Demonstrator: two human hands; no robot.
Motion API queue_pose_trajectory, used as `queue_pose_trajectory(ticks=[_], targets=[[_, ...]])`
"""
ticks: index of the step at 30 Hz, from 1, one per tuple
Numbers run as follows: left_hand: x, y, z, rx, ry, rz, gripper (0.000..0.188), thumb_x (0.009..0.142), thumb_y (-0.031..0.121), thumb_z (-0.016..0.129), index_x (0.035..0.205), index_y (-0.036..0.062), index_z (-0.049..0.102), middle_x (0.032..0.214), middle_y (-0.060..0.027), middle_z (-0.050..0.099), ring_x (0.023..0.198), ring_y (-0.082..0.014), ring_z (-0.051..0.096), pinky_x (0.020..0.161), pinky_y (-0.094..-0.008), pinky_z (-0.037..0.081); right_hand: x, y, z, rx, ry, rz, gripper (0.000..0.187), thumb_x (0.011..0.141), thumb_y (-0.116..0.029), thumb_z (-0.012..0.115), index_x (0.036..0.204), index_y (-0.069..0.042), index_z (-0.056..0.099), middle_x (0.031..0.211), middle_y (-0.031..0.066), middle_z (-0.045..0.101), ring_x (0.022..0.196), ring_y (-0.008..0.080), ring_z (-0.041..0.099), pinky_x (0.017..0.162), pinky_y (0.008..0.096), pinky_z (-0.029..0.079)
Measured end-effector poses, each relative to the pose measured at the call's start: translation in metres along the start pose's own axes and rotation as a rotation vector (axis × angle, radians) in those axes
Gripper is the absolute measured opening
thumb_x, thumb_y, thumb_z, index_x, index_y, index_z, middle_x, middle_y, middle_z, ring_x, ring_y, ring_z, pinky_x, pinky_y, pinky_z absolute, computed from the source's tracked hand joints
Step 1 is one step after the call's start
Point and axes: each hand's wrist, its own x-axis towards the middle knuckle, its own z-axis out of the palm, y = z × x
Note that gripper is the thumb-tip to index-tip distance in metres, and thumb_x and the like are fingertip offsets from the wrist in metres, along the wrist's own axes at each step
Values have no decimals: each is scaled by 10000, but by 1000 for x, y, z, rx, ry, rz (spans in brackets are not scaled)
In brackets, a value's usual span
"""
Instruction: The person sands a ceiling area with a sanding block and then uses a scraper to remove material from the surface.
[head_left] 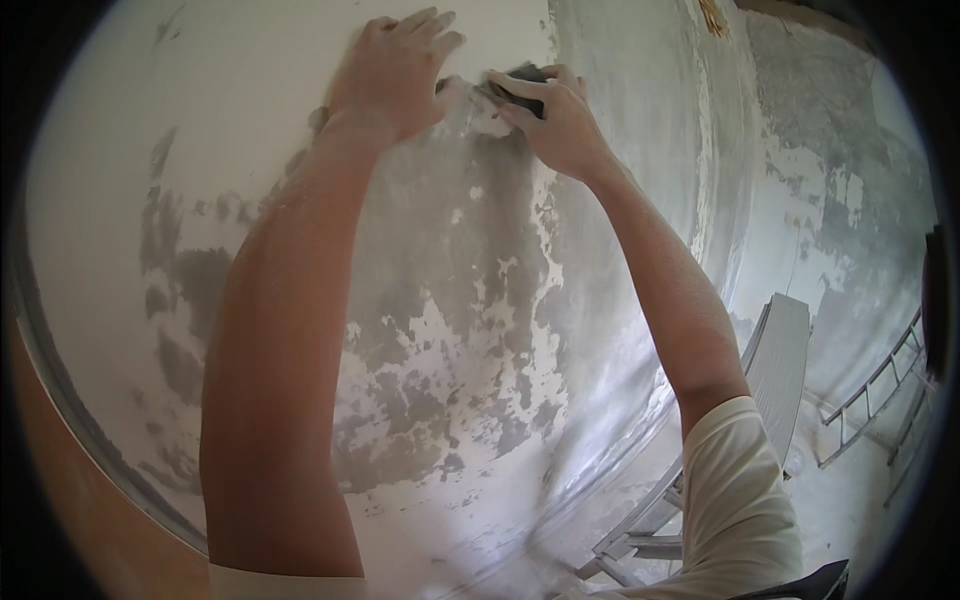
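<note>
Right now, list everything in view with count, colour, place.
Patchy walls: at least two, white-grey, ahead, right
Tool: one, blackish, upper centre
Strands: one tuft, yellowish, top right
Ladder: at least one, grey, far right
Long panel: one, grey, right
Metal frame: one, grey, lower right
Unclear surface: one, orange-brown, lower left
Unclear dark objects: two, right edge, bottom right
Sleeves: two, off-white, bottom
Arms: two, bare, left, right
Left hand: one, bare, at wall
Right hand: one, bare, gripping tool
</note>
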Motion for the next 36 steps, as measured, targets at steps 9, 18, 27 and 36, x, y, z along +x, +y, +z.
queue_pose_trajectory(ticks=[9, 18, 27, 36], targets=[[-13, 0, -11, -132, 13, 28, 394, 1020, 321, 680, 1379, 159, 661, 1514, 15, 587, 1422, -187, 506, 1159, -421, 405, 0, -27, 16, 65, 210, -29, 574, 908, -159, 819, 1463, -95, 684, 1466, 208, 598, 1316, 431, 508, 1134, 503, 470], [-23, 10, -9, -154, 78, 1, 262, 1044, 267, 644, 1276, 155, 689, 1352, 13, 611, 1278, -210, 547, 1087, -414, 442, -18, -30, 42, 61, 369, -105, 652, 880, -237, 877, 1494, -163, 667, 1532, 134, 563, 1248, 402, 564, 1089, 520, 490], [-29, 15, -1, -98, 125, 33, 295, 1009, 234, 669, 1290, 153, 632, 1300, -1, 592, 1233, -228, 551, 1073, -416, 462, -14, -16, 39, 20, 290, -118, 627, 913, -375, 859, 1485, -182, 686, 1353, 230, 585, 1224, 395, 592, 1025, 507, 531], [-17, 20, -31, -163, -181, 48, 475, 961, 312, 639, 1395, 123, 606, 1358, -120, 598, 1321, -297, 530, 1145, -475, 415, -23, -18, 44, -87, 326, -158, 583, 982, -484, 778, 1481, -196, 689, 1285, 171, 600, 1211, 367, 595, 989, 488, 554]])
